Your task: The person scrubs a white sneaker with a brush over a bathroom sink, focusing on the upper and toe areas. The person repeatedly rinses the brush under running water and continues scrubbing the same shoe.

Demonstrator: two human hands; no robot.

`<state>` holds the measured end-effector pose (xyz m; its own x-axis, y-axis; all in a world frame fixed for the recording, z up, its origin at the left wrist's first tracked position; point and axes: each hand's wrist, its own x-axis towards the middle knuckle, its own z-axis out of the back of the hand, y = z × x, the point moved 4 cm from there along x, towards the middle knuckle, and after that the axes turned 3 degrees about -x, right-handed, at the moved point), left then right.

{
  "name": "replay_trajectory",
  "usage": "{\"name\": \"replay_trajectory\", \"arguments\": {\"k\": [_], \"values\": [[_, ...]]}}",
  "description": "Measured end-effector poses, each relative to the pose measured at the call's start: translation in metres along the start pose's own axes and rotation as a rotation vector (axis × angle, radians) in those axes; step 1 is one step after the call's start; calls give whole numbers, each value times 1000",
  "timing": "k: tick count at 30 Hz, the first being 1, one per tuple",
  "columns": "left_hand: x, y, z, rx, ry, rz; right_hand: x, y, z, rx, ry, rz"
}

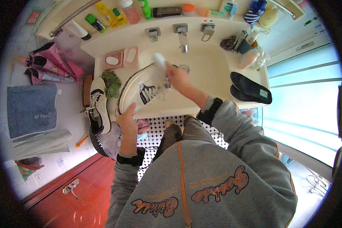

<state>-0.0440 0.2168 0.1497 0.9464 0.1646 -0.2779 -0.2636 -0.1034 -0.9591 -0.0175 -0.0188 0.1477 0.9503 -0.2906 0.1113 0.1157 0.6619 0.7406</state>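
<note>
My left hand (127,121) grips one end of a wet-looking white sneaker (132,89) with black-and-white lacing. The sneaker is tilted on its side over the left part of the cream washbasin (213,71). In my right hand (178,78) is a small white scrubbing piece (160,60), motion-blurred, at the edge of the shoe's sole; whether it is a brush or a sponge I cannot tell. A second white sneaker (101,112) with laces stands on the basin's left rim, beside a crumpled green cloth (112,83).
Black insoles (249,88) lie on the right rim. Behind my hands are a chrome faucet (183,40) and pink soap dishes (113,60). Bottles (129,11) line the back shelf. A pump bottle (249,58) stands at right. Pink umbrellas (52,62) hang at left.
</note>
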Motion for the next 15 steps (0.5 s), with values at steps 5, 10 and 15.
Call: {"name": "replay_trajectory", "arguments": {"k": [5, 10, 15], "values": [[1, 1, -2, -62, -123, 16, -12, 14, -12, 159, 244, 114], [0, 3, -1, -127, -75, -70, -12, -3, -10, 227, -12, -184], [8, 12, 4, -95, -20, 24, -4, -9, -21, 141, 98, -55]]}}
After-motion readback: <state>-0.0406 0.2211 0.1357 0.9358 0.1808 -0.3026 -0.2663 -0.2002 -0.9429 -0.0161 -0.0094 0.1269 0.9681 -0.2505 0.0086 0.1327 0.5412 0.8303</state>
